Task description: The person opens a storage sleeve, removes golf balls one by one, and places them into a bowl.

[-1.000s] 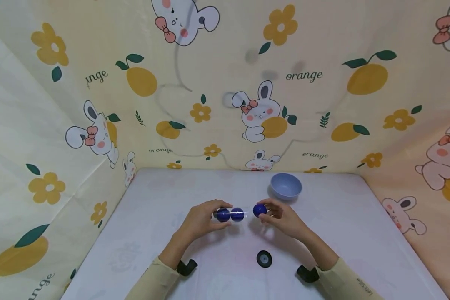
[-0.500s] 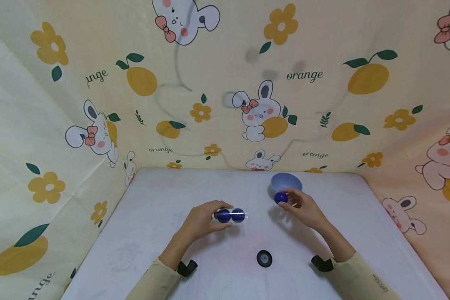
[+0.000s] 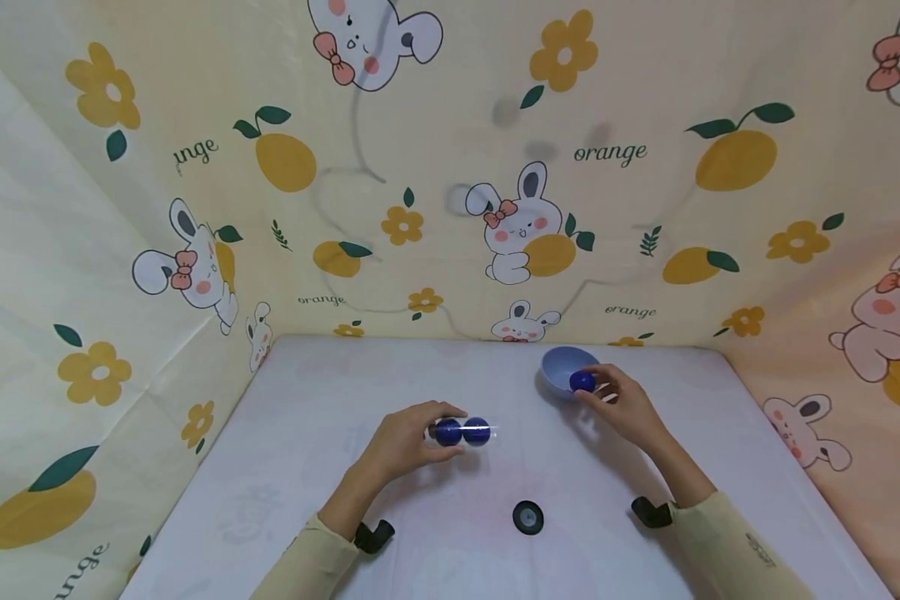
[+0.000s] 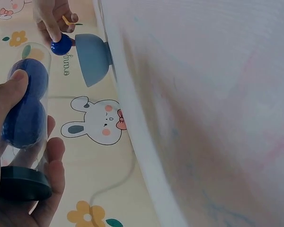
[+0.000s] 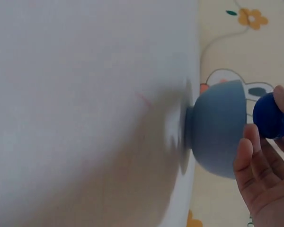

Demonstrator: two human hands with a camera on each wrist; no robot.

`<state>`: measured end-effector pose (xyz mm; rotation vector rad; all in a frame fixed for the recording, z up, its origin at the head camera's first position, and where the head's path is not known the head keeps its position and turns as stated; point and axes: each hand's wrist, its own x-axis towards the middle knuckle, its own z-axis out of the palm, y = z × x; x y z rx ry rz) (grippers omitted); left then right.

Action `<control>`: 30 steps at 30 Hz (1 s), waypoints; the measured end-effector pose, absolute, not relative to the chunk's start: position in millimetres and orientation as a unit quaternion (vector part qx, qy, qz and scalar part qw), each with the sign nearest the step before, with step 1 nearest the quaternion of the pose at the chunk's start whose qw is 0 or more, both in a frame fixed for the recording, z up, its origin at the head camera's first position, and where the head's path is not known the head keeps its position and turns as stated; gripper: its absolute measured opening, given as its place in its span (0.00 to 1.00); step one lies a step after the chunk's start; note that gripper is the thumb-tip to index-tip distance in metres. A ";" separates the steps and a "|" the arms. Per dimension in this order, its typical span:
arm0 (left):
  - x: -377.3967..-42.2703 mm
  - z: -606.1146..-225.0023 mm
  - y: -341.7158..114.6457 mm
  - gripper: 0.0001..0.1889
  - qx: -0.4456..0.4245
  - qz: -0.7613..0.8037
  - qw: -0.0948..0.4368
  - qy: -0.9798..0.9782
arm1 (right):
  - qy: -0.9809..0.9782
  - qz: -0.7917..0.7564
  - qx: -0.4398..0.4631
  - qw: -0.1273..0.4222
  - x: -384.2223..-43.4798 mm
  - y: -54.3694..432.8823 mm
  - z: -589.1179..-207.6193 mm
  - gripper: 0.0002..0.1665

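Note:
My left hand [image 3: 408, 442] grips a clear tube [image 3: 494, 432] lying sideways above the table. Two blue balls [image 3: 477, 431] sit inside it in a row, and a dark cap [image 4: 24, 183] covers the end near my palm, as the left wrist view shows. With thumb and fingers my right hand [image 3: 624, 408] pinches another blue ball [image 3: 582, 382] over the near right rim of a blue bowl [image 3: 557, 382]. In the right wrist view this ball [image 5: 272, 116] is just above the bowl's rim. The bowl's inside is partly hidden by ball and fingers.
A round black lid with a grey centre [image 3: 528, 517] lies on the white-covered table [image 3: 285, 467], nearer to me than the hands. Behind the table and at its sides hangs a patterned cloth [image 3: 435, 167] with rabbits and oranges.
My right hand has carried its blue ball from beside the tube's far end, rightward and away from me, to over the bowl. The left hand and tube have stayed almost still.

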<state>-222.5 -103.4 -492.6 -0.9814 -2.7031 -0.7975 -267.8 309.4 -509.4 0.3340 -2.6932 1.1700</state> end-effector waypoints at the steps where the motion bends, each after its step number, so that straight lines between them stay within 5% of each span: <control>1: -222.3 -492.3 -103.4 0.27 -0.328 -0.266 0.079 -0.903 | -0.908 0.393 0.112 0.095 -269.3 310.4 -510.1 0.30; 30: -221.6 -494.2 -106.2 0.27 -0.326 -0.271 0.072 -0.903 | -0.900 0.406 0.107 0.117 -278.9 308.3 -518.7 0.19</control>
